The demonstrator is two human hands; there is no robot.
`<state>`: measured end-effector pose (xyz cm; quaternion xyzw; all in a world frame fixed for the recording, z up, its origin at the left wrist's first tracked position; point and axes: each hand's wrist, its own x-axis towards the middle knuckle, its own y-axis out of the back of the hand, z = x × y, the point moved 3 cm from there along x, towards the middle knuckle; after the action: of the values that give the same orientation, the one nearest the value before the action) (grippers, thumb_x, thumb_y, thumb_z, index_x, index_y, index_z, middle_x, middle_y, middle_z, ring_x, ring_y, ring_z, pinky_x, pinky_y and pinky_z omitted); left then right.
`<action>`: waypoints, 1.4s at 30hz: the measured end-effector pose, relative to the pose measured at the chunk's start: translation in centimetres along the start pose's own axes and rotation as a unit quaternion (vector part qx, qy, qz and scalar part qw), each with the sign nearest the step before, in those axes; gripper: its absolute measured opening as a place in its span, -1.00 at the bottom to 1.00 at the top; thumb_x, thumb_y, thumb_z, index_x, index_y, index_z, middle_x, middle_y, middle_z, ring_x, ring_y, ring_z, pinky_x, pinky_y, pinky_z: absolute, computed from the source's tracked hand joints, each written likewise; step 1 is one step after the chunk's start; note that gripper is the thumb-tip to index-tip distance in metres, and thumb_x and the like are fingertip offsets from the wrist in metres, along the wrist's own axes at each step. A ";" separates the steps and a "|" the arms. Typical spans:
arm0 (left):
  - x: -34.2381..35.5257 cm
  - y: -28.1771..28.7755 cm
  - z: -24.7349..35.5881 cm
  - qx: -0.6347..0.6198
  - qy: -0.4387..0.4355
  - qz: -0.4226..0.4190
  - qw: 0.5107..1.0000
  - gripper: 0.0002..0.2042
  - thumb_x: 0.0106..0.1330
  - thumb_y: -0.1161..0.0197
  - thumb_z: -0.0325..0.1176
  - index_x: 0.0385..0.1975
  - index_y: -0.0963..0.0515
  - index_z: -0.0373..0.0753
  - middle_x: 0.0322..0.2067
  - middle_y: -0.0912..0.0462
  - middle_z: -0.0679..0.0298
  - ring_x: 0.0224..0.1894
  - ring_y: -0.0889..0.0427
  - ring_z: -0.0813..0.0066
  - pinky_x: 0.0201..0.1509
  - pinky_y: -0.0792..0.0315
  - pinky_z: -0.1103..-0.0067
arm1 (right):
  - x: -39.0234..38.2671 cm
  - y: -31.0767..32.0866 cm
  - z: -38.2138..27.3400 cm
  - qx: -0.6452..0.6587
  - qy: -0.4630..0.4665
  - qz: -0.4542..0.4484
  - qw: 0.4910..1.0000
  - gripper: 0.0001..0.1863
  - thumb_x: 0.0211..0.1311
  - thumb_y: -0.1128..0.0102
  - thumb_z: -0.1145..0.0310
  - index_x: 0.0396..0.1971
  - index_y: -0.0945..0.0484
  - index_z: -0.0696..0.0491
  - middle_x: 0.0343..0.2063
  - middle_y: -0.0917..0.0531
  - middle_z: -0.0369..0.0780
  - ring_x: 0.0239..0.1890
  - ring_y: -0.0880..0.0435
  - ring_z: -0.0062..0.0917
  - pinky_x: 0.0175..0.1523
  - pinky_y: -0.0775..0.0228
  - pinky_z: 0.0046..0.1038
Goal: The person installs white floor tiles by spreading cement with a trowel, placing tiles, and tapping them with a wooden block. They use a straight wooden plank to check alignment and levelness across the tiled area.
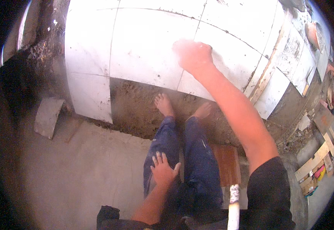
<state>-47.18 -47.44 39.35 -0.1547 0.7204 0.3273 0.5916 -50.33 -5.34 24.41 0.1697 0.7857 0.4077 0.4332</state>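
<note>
My right hand point(195, 55) is closed in a fist over the white floor tiles point(147, 42), near a joint between them. It is slightly blurred, and no tool sticks out of it. Fingers spread, my left hand point(164, 170) lies flat on my left leg, on the dark blue trousers point(203, 153). My bare feet stand on a strip of brown bedding soil point(130, 101) along the near edge of the tiles. Left of this strip, one tile point(88, 94) reaches closer to me than its neighbours.
A cigarette point(234, 212) with an ashy tip juts up at the lower edge. A brown board point(226, 165) lies right of my legs. At far left is a loose tile piece point(48, 115). A long strip point(268, 57), more tiles and wood scraps point(316, 161) lie right.
</note>
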 end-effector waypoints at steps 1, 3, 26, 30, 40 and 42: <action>0.0 0.1 -0.1 -0.011 0.001 0.009 1.000 -0.05 0.18 -0.22 0.31 0.39 -0.20 -0.35 0.44 -0.13 -0.10 0.45 -0.13 -0.18 0.35 -0.24 -0.07 | 0.2 0.1 0.0 -0.018 -0.023 0.012 1.000 -0.78 0.19 -0.18 0.40 -0.19 -0.60 0.14 -0.27 -0.74 -0.06 -0.18 -0.78 -0.24 -0.09 -0.62 -0.24; 0.0 0.0 -0.2 -0.019 0.007 0.012 1.000 -0.05 0.18 -0.23 0.30 0.38 -0.21 -0.35 0.44 -0.14 -0.10 0.45 -0.14 -0.19 0.34 -0.25 -0.07 | 0.5 0.0 0.1 -0.035 -0.007 -0.009 0.999 -0.76 0.17 -0.09 0.41 -0.18 -0.64 -0.06 -0.22 -0.72 -0.16 -0.18 -0.76 -0.25 -0.13 -0.61 -0.18; 0.7 -1.5 -1.4 -0.054 0.009 0.018 0.998 -0.09 0.19 -0.26 0.22 0.39 -0.21 -0.33 0.46 -0.11 -0.04 0.49 -0.09 -0.06 0.41 -0.15 -0.05 | -2.3 -2.6 4.7 -0.073 -0.021 0.090 0.993 -0.63 0.26 -0.09 0.27 0.07 -0.57 -0.11 -0.16 -0.69 -0.05 -0.18 -0.74 -0.14 -0.03 -0.56 -0.07; 0.3 -1.0 -1.8 -0.053 -0.011 0.054 0.997 -0.09 0.20 -0.26 0.21 0.40 -0.19 -0.35 0.45 -0.13 -0.04 0.50 -0.08 -0.03 0.42 -0.11 -0.06 | -13.4 -6.3 6.3 0.154 -0.229 0.057 0.959 -0.34 0.21 -0.19 0.24 0.34 -0.33 0.05 -0.07 -0.65 0.02 -0.16 -0.68 0.02 -0.01 -0.51 -0.07; 0.7 5.5 -7.6 -0.120 -0.100 0.210 0.965 -0.12 0.26 -0.31 0.05 0.39 -0.13 -0.49 0.38 -0.20 -0.22 0.47 -0.12 -0.09 0.47 -0.07 0.06 | -53.2 -10.4 7.9 0.241 -0.536 -0.136 0.797 -0.43 0.02 -0.28 0.19 0.08 -0.44 0.04 -0.04 -0.63 0.06 0.08 -0.57 0.01 0.14 -0.41 -0.03; -1.2 7.2 -10.6 -0.214 -0.095 0.197 0.952 -0.15 0.28 -0.32 -0.01 0.38 -0.13 -0.51 0.34 -0.25 -0.26 0.44 -0.20 -0.13 0.47 -0.10 0.16 | -60.2 -10.5 7.3 0.224 -0.558 -0.202 0.773 -0.40 0.02 -0.31 0.11 0.06 -0.43 0.07 -0.07 -0.63 0.09 0.06 -0.58 0.04 0.13 -0.41 -0.04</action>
<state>-59.22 -49.23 43.51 -0.1011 0.5902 0.5968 0.5341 -9.33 -45.42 46.68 0.2967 0.4913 -0.0433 0.8178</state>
